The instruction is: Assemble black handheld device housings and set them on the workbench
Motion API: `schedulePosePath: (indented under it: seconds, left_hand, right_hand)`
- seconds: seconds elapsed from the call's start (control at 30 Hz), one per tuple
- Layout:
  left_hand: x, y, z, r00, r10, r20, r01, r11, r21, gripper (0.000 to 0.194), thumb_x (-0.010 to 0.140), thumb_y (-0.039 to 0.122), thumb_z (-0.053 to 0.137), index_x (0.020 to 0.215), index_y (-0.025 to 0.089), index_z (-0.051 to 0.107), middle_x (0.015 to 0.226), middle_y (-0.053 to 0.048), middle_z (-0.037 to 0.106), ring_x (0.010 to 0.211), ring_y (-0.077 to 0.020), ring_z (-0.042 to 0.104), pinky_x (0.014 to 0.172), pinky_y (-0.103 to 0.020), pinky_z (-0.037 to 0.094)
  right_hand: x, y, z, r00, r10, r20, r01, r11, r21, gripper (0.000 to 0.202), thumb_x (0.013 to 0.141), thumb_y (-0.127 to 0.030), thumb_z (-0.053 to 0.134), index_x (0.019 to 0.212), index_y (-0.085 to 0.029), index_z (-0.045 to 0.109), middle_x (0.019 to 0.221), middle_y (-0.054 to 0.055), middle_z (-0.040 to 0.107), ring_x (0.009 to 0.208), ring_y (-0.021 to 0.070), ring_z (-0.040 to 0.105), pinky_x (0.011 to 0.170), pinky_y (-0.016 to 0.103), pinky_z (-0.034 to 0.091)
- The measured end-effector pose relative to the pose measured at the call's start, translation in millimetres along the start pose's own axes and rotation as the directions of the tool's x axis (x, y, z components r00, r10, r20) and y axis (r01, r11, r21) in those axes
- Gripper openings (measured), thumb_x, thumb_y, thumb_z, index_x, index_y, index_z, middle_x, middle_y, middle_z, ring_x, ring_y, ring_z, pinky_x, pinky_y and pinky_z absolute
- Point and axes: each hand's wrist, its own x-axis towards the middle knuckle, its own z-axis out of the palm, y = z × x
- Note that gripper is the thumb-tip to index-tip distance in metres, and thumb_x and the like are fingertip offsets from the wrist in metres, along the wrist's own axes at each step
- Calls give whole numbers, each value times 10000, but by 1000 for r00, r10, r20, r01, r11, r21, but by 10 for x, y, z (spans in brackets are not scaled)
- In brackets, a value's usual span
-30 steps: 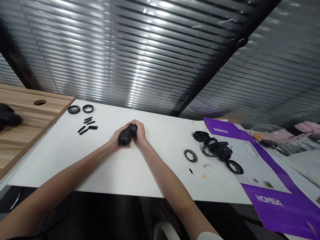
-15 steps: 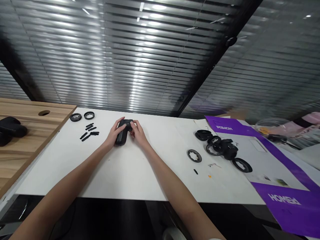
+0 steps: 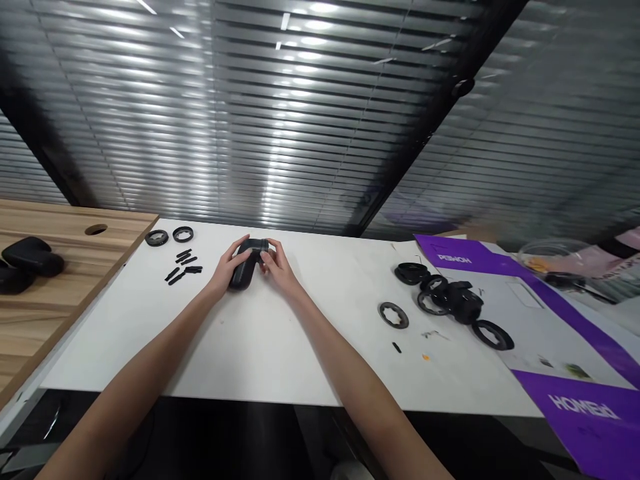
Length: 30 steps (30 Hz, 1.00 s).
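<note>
A black device (image 3: 243, 272) with a long rounded body is held over the white table (image 3: 260, 353). My left hand (image 3: 227, 268) wraps round the body from the left, its thumb lying across the top. On the right, my right hand (image 3: 279, 265) grips the device's upper end, with the thumb and fingers pressed close to it. The fingertips under the device are partly hidden. Left of my hands lie several small black strips (image 3: 185, 258) and two black rings (image 3: 183, 234).
To the right are a flat notched ring (image 3: 393, 315), a small black strip (image 3: 397, 347), an orange bit (image 3: 425, 357), a cluster of black round parts (image 3: 463, 303) and a purple and white box (image 3: 580, 393). Black cases (image 3: 33, 257) rest on the wooden surface (image 3: 75, 280) at the left.
The view has shifted slightly, so the table and its items appear a little further right. The device is turned slightly in my hands, and both hands keep hold of it.
</note>
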Motion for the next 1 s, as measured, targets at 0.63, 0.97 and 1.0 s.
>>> schedulePosePath:
  seconds: [0.63,0.97,1.0]
  left_hand:
    - [30,-55,1,997,-71,-26,69,995,-75,483,728,558,851,984,161,751,780,-25,659,666,-144,551,594,-259,380]
    - [16,-41,27,997,-45,-55,42,997,-62,484,748,611,833,900,166,720,787,-21,657,722,-153,563,646,-257,418]
    - [16,-42,28,998,-40,-56,37,997,-60,493,745,618,835,910,167,726,799,-22,664,736,-156,571,656,-258,426]
  right_hand:
    - [3,27,19,999,1,-55,-1,1000,-8,513,836,-603,728,1246,-317,614,623,-89,480,573,145,508,597,300,462]
    - [18,85,14,997,46,-69,-44,999,28,519,822,-639,724,1197,-310,582,603,-102,471,545,140,506,587,299,449]
    - [19,87,17,996,55,-70,-53,998,33,522,821,-646,722,1193,-309,580,601,-102,467,549,140,511,586,297,447]
